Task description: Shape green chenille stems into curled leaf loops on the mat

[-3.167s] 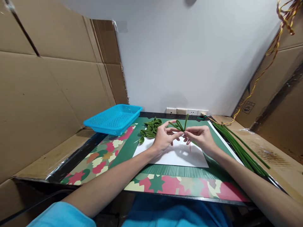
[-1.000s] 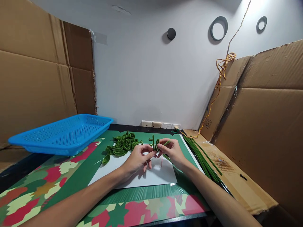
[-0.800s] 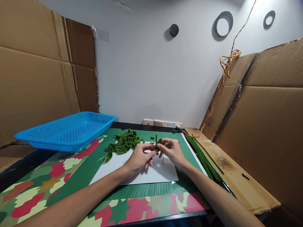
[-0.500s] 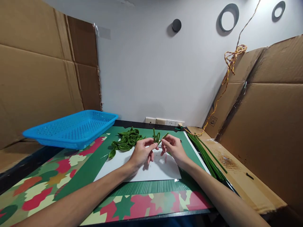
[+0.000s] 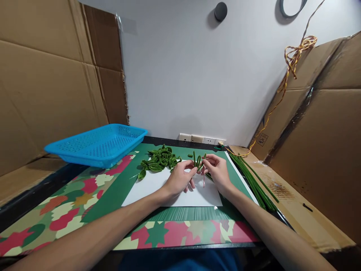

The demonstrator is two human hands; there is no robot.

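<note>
A green fuzzy pipe cleaner (image 5: 198, 161), bent into a narrow loop with upright ends, is pinched between my two hands above a white sheet of paper (image 5: 169, 195). My left hand (image 5: 183, 177) grips its lower part between thumb and forefinger. On the other side, my right hand (image 5: 216, 169) holds an end of it with the fingertips. A thin red strand (image 5: 204, 181) hangs below the right fingers; what it is attached to is hidden. To the left lies a heap of green pipe cleaner leaves (image 5: 160, 159), looped and coiled, partly on the paper.
A blue perforated basket (image 5: 98, 145) stands at the left. Straight green pipe cleaners (image 5: 251, 182) lie in a bundle at the right edge. Cardboard panels (image 5: 324, 150) wall both sides. Power sockets (image 5: 197, 139) and a yellow twisted cord (image 5: 270, 113) are at the back.
The camera view has shifted, so the scene sits further right and slightly higher. My right hand has brought the pipe cleaner's right end more upright; both hands keep their hold.
</note>
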